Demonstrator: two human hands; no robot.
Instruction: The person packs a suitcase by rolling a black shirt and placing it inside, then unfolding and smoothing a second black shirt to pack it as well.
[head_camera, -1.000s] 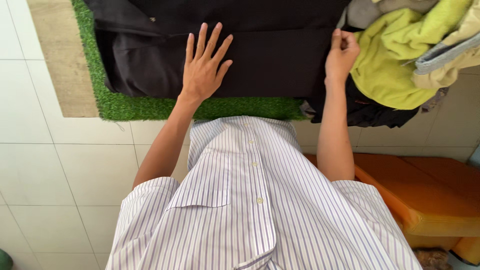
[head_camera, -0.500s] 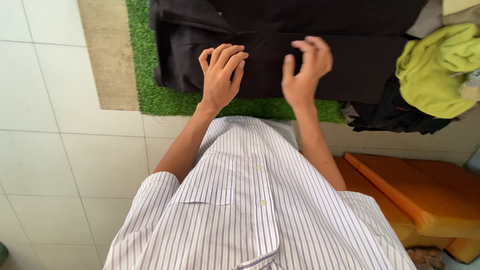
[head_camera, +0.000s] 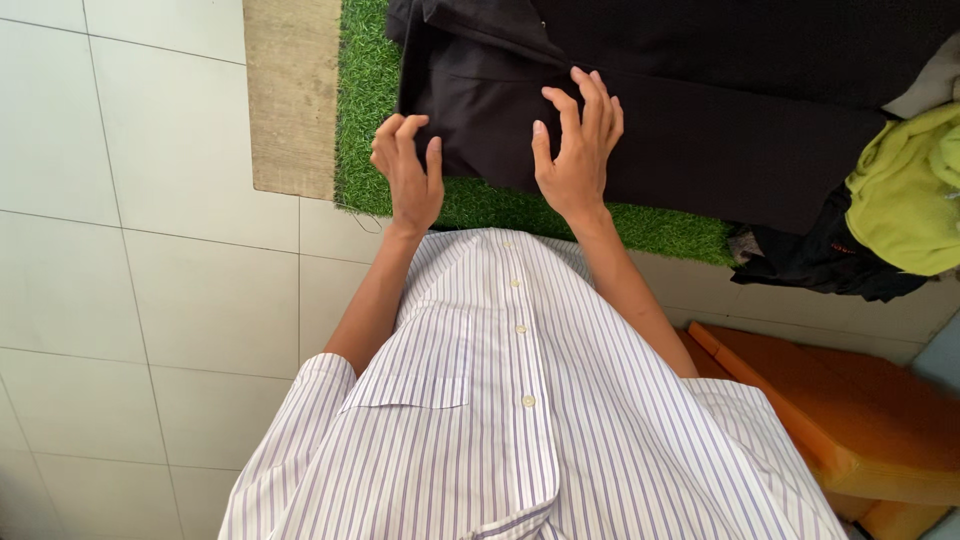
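Note:
A black garment lies flat on a green artificial-grass mat at the top of the view. My left hand is at the garment's near left corner, fingers curled around its edge with the thumb on top of the cloth. My right hand rests on the garment a little to the right, fingers spread and palm down, next to a fold line that runs across the cloth. My striped shirt fills the lower middle of the view.
A pale wooden board borders the mat on the left, with white floor tiles beyond. A yellow-green garment lies on dark clothes at the right. An orange padded seat stands at the lower right.
Both hands have moved left along the garment. My left hand went from flat on the cloth to curled at its left corner. My right hand left the right edge and now presses near the middle.

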